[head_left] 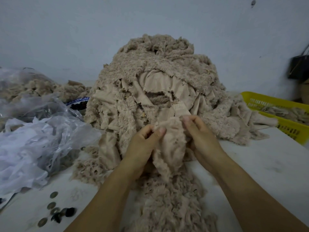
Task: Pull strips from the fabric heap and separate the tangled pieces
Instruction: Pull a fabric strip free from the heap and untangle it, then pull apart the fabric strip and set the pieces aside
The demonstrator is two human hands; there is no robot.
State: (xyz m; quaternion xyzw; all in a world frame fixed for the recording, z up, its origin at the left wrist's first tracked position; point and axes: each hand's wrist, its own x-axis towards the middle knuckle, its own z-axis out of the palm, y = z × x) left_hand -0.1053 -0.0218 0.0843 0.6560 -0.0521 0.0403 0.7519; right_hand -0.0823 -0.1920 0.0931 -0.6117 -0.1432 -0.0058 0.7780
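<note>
While the beige fleece heap (150,77) is piled against the wall at the back of the white surface (260,164), a fluffy strip (168,146) at its near foot is pinched by its upper edge in both hands: the left hand (143,144) is closed on it with thumb and curled fingers (161,131), and the right hand (200,138) is curled round the same edge just beside it (the two grips nearly touch). The strip's lower part is draped from the heap's foot toward the person. Left of the heap, crumpled clear plastic bags (41,131) and a scatter of round metal discs (55,210) are seen; right of it, a yellow basket (287,129) with more fleece scraps is set.
</note>
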